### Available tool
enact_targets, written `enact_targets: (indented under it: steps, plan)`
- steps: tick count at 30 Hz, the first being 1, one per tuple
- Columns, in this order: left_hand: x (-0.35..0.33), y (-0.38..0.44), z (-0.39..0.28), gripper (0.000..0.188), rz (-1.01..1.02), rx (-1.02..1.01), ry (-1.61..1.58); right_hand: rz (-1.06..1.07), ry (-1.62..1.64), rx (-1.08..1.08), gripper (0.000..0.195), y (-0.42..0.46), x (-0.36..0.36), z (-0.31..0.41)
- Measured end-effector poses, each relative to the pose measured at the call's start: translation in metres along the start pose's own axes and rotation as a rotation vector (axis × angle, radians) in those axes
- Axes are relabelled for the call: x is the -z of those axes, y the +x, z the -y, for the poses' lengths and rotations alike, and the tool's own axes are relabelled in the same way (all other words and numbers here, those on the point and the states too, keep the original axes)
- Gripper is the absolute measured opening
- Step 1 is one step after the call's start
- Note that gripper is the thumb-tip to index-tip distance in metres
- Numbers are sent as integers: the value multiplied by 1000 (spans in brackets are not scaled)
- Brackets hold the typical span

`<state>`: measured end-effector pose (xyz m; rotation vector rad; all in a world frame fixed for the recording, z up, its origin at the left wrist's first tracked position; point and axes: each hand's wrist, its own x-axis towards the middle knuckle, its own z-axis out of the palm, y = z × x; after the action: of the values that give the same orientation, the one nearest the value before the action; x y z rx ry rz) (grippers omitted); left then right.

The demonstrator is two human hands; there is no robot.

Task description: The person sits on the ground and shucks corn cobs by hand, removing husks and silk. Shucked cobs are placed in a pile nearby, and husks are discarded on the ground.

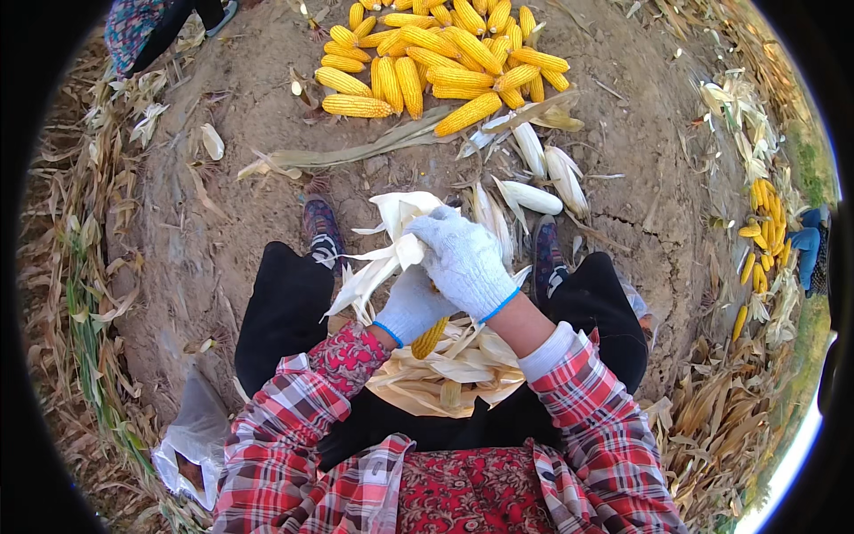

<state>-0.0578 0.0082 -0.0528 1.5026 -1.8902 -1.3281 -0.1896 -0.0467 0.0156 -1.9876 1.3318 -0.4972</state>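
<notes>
Between my knees, my left hand [415, 298] in a white knit glove with blue trim is closed around a yellow corn ear [429, 339], whose end sticks out below the palm. My gloved right hand [464, 259] lies above the left one, its fingers curled on pale corn husk [405, 248]. Loosened husk leaves [365, 280] splay out to the left of both hands. The upper part of the ear is hidden by the gloves and husk. Stripped husks [467, 374] lie heaped on the ground below my hands.
A pile of bare corn ears [440, 53] lies ahead on the dirt. Husk-covered ears [534, 198] rest near my right shoe [547, 247]. A plastic bag [197, 427] sits at lower left. Dry stalks [80, 287] line the left side. Another person [808, 247] is beside more corn [767, 227] at right.
</notes>
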Motion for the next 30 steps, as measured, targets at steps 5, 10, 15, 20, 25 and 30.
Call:
enact_targets:
  steps: [5, 10, 15, 20, 25, 30]
  plan:
    - [3, -3, 22, 53, 14, 194, -281, -67, 435, -121, 26, 5, -27, -13]
    - [31, -8, -26, 55, 138, 451, -794, -25, 1326, -559, 18, 10, -23, -7]
    - [39, -16, -32, 44, 143, 173, -675, -66, 1413, -564, 27, -8, -1, 20]
    - [31, -13, 20, 52, 207, -4, 135, -4, 204, 87, 22, -26, -49, -22]
    - [-22, -35, 124, 54, -37, 286, -467, 216, 113, 47, 26, -40, -41, 12]
    - [-37, -30, 88, 59, 8, 176, -13, 261, 917, -44, 30, -52, 1, 40]
